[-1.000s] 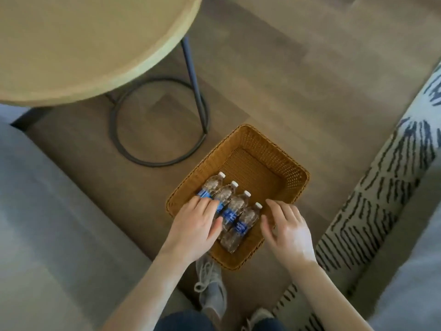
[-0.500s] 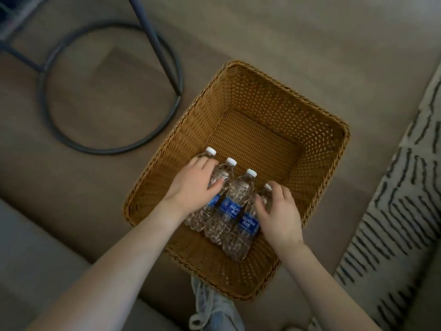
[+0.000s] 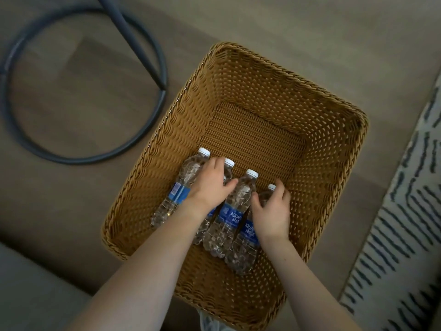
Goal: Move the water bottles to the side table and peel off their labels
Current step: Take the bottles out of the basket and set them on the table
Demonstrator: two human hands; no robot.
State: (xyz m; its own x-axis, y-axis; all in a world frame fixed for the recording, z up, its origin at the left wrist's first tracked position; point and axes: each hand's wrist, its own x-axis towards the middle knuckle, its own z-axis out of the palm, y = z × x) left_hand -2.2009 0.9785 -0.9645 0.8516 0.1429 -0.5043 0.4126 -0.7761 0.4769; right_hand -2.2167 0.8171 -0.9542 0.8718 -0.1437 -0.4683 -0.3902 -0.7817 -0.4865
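Note:
Several clear water bottles with blue labels and white caps lie side by side in a brown wicker basket on the floor. My left hand curls over the second bottle from the left, beside the leftmost bottle. My right hand grips the upper part of the rightmost bottle, fingers round its neck. The third bottle lies untouched between my hands. Both held bottles still rest on the basket bottom.
The side table's dark ring base and leg stand on the wood floor left of the basket; its top is out of view. A striped rug lies to the right, grey upholstery at lower left.
The view has dropped closer to the basket and the tabletop has left the frame. Both hands have reached down into the basket and closed onto bottles.

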